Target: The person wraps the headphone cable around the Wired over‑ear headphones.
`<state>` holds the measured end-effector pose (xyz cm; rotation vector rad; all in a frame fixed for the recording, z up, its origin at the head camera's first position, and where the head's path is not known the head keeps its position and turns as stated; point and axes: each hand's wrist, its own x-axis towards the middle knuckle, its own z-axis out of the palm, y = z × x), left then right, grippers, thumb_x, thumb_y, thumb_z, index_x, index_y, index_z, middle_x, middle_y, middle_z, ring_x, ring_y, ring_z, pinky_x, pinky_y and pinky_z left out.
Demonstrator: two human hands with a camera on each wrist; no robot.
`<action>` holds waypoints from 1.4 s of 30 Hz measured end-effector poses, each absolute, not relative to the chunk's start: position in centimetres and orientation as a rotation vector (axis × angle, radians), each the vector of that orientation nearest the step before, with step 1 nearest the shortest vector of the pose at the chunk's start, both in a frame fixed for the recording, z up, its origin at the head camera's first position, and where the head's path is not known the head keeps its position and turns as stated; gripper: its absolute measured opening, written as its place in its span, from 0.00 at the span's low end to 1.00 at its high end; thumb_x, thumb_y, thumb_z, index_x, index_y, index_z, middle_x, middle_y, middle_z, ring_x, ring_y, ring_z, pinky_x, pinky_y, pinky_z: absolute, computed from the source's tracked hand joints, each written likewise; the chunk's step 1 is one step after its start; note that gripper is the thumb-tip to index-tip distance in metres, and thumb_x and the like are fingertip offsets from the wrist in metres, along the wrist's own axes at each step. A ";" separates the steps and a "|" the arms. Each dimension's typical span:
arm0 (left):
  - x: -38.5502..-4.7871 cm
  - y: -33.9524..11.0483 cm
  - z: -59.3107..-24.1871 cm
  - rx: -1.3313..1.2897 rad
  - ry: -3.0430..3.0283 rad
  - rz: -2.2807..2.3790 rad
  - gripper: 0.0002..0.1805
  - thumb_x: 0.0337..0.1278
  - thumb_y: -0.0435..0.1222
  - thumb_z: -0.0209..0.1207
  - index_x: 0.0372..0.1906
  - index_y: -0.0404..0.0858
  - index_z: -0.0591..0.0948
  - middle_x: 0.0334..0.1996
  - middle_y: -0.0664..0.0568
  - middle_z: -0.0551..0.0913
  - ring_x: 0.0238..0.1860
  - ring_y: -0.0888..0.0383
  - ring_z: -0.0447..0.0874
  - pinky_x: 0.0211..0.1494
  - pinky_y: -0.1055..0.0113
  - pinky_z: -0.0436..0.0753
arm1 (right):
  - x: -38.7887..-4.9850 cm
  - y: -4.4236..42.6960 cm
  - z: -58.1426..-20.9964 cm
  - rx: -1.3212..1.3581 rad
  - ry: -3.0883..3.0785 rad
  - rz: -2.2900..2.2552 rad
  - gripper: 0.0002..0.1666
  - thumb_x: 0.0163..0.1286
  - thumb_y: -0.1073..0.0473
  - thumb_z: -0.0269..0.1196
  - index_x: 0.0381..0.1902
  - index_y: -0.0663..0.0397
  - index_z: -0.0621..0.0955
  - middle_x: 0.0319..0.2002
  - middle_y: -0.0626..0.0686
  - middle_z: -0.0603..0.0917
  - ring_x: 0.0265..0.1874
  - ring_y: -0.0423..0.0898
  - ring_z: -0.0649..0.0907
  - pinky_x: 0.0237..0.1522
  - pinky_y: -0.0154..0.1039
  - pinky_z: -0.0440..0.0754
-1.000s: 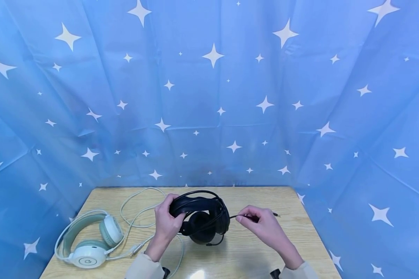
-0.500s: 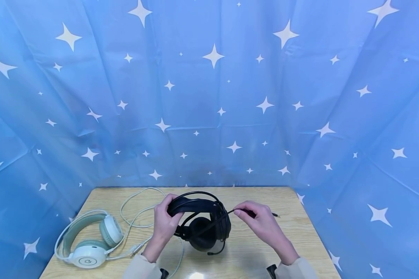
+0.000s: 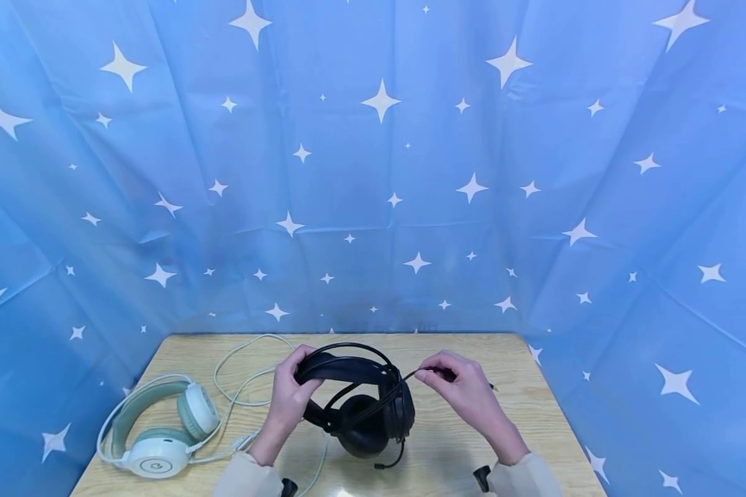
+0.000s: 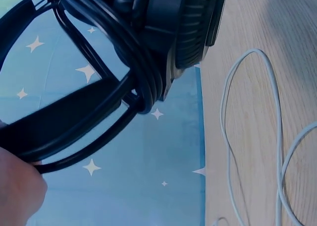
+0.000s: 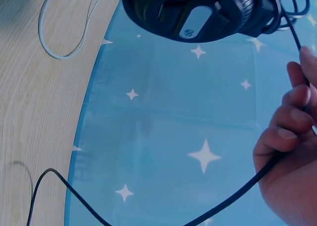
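Observation:
In the head view my left hand [image 3: 290, 390] grips the padded headband of a black headset [image 3: 362, 431], its thumb underneath. The headset is tilted, ear cups toward the right, with a thin microphone boom [image 3: 399, 455] hanging below. My right hand [image 3: 463, 388] pinches the black cable [image 5: 250, 183] to the right of the headset, fingers curled round it. A stretch of cable runs taut from those fingertips to the near ear cup. Several strands of cable [image 4: 143, 70] lie wrapped around the headset's side in the left wrist view. The plug end [image 3: 492, 386] sticks out behind my right hand.
White and green headphones [image 3: 157, 457] lie at the table's left. Their pale cable [image 4: 278, 107] loops across the wooden table [image 3: 472, 442] toward the middle and under my left arm. A blue star-patterned curtain [image 3: 373, 172] stands behind and on both sides.
The headset has tilted and dropped slightly, its ear cups shifting down and right. My right hand has risen a little, and the cable now slants up from the headset to it.

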<state>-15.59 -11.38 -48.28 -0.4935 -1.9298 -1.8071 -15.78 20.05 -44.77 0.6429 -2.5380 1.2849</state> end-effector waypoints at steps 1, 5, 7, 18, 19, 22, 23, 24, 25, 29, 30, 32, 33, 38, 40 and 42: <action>-15.6 -11.5 -48.3 -0.509 -1.930 -1.829 0.17 0.41 0.15 0.59 0.38 0.32 0.82 0.32 0.56 0.82 0.32 0.63 0.79 0.40 0.73 0.78 | -15.9 20.2 -44.8 0.669 -2.534 1.287 0.02 0.72 0.51 0.69 0.39 0.39 0.88 0.32 0.36 0.83 0.25 0.37 0.77 0.26 0.34 0.76; -15.7 -12.3 -48.2 -0.572 -1.934 -1.925 0.15 0.44 0.17 0.57 0.40 0.31 0.81 0.31 0.58 0.81 0.29 0.64 0.77 0.35 0.72 0.76 | -16.2 20.7 -44.6 0.855 -2.504 1.278 0.08 0.75 0.59 0.65 0.43 0.37 0.87 0.34 0.37 0.82 0.26 0.37 0.76 0.28 0.34 0.77; -15.8 -12.7 -48.3 -0.605 -1.925 -1.982 0.15 0.44 0.19 0.55 0.41 0.30 0.80 0.29 0.59 0.79 0.25 0.66 0.73 0.28 0.72 0.72 | -16.4 20.9 -44.5 0.933 -2.499 1.272 0.10 0.76 0.60 0.64 0.45 0.38 0.87 0.35 0.37 0.82 0.26 0.37 0.76 0.29 0.34 0.77; -16.6 -13.3 -49.5 -0.879 -1.519 -2.532 0.21 0.48 0.18 0.45 0.44 0.39 0.78 0.14 0.51 0.53 0.14 0.52 0.44 0.17 0.60 0.44 | -18.1 19.6 -44.3 0.860 -2.524 1.350 0.07 0.76 0.55 0.64 0.46 0.37 0.87 0.41 0.39 0.86 0.31 0.39 0.80 0.33 0.36 0.79; -16.7 -13.3 -49.5 -0.897 -1.484 -2.560 0.21 0.50 0.18 0.44 0.44 0.40 0.78 0.15 0.50 0.52 0.14 0.53 0.44 0.17 0.61 0.43 | -18.3 19.4 -44.3 0.862 -2.518 1.367 0.07 0.76 0.56 0.64 0.47 0.38 0.87 0.42 0.39 0.86 0.32 0.40 0.81 0.34 0.36 0.80; -16.7 -13.2 -49.7 -0.933 -1.404 -2.637 0.21 0.52 0.18 0.43 0.45 0.39 0.78 0.16 0.50 0.52 0.14 0.54 0.43 0.17 0.63 0.42 | -19.0 18.9 -44.5 0.887 -2.513 1.418 0.09 0.77 0.57 0.63 0.49 0.40 0.88 0.44 0.43 0.87 0.36 0.40 0.83 0.38 0.37 0.81; -16.7 -13.2 -49.7 -0.955 -1.377 -2.660 0.21 0.53 0.18 0.43 0.45 0.39 0.78 0.16 0.51 0.52 0.14 0.55 0.42 0.17 0.64 0.42 | -19.2 18.7 -44.7 0.897 -2.516 1.443 0.09 0.77 0.57 0.63 0.49 0.42 0.88 0.45 0.44 0.88 0.38 0.40 0.84 0.40 0.37 0.82; -16.7 -13.1 -49.8 -0.964 -1.357 -2.684 0.21 0.53 0.19 0.42 0.45 0.39 0.78 0.16 0.52 0.53 0.14 0.56 0.43 0.17 0.64 0.42 | -19.4 18.6 -44.8 0.910 -2.518 1.462 0.10 0.77 0.57 0.63 0.50 0.43 0.88 0.46 0.45 0.88 0.40 0.40 0.84 0.41 0.37 0.82; -16.7 -13.1 -49.8 -0.983 -1.332 -2.701 0.21 0.54 0.18 0.42 0.45 0.39 0.78 0.16 0.52 0.53 0.14 0.56 0.43 0.17 0.65 0.42 | -19.5 18.4 -44.9 0.922 -2.522 1.482 0.11 0.77 0.57 0.62 0.51 0.45 0.88 0.47 0.46 0.88 0.42 0.40 0.84 0.43 0.37 0.82; -16.8 -12.8 -49.8 -1.043 -1.255 -2.749 0.21 0.55 0.19 0.40 0.45 0.39 0.78 0.17 0.53 0.53 0.14 0.58 0.43 0.16 0.67 0.42 | -20.0 17.9 -45.1 0.957 -2.532 1.571 0.12 0.78 0.57 0.61 0.53 0.48 0.88 0.49 0.47 0.87 0.45 0.41 0.84 0.48 0.37 0.82; -16.8 -12.7 -49.8 -1.063 -1.226 -2.763 0.22 0.55 0.19 0.40 0.46 0.39 0.78 0.17 0.53 0.53 0.14 0.58 0.43 0.16 0.68 0.42 | -20.1 17.8 -45.1 0.967 -2.533 1.593 0.13 0.79 0.57 0.61 0.54 0.49 0.88 0.50 0.47 0.87 0.45 0.41 0.84 0.48 0.37 0.82; -16.9 -12.5 -49.7 -1.098 -1.169 -2.793 0.22 0.55 0.19 0.39 0.46 0.39 0.78 0.17 0.52 0.53 0.14 0.59 0.43 0.16 0.69 0.43 | -20.3 17.5 -45.2 0.990 -2.541 1.629 0.14 0.79 0.58 0.60 0.55 0.51 0.87 0.50 0.49 0.87 0.42 0.41 0.84 0.46 0.37 0.82; -17.0 -12.4 -49.7 -1.120 -1.134 -2.806 0.22 0.56 0.19 0.39 0.46 0.39 0.78 0.17 0.52 0.53 0.14 0.60 0.43 0.16 0.69 0.43 | -20.4 17.3 -45.3 0.999 -2.548 1.648 0.14 0.80 0.58 0.59 0.55 0.53 0.87 0.50 0.51 0.87 0.42 0.40 0.84 0.46 0.37 0.82; -17.1 -12.0 -49.9 -1.175 -0.959 -2.885 0.22 0.60 0.20 0.38 0.47 0.38 0.78 0.19 0.53 0.53 0.14 0.61 0.44 0.17 0.70 0.43 | -20.8 17.0 -46.3 0.991 -2.595 1.729 0.16 0.81 0.61 0.57 0.57 0.64 0.85 0.53 0.61 0.86 0.41 0.38 0.83 0.45 0.37 0.83; -17.1 -11.8 -50.0 -1.165 -0.903 -2.910 0.22 0.63 0.21 0.38 0.48 0.38 0.79 0.20 0.53 0.53 0.15 0.62 0.45 0.17 0.71 0.43 | -20.9 17.2 -46.8 0.962 -2.602 1.760 0.17 0.81 0.61 0.57 0.56 0.66 0.84 0.55 0.63 0.85 0.44 0.37 0.83 0.47 0.36 0.83; -17.0 -11.6 -49.9 -1.154 -0.847 -2.925 0.21 0.64 0.21 0.38 0.47 0.38 0.80 0.20 0.54 0.53 0.15 0.62 0.45 0.18 0.71 0.44 | -20.9 17.4 -47.4 0.951 -2.604 1.798 0.18 0.81 0.60 0.56 0.57 0.67 0.84 0.55 0.64 0.85 0.46 0.36 0.83 0.49 0.35 0.82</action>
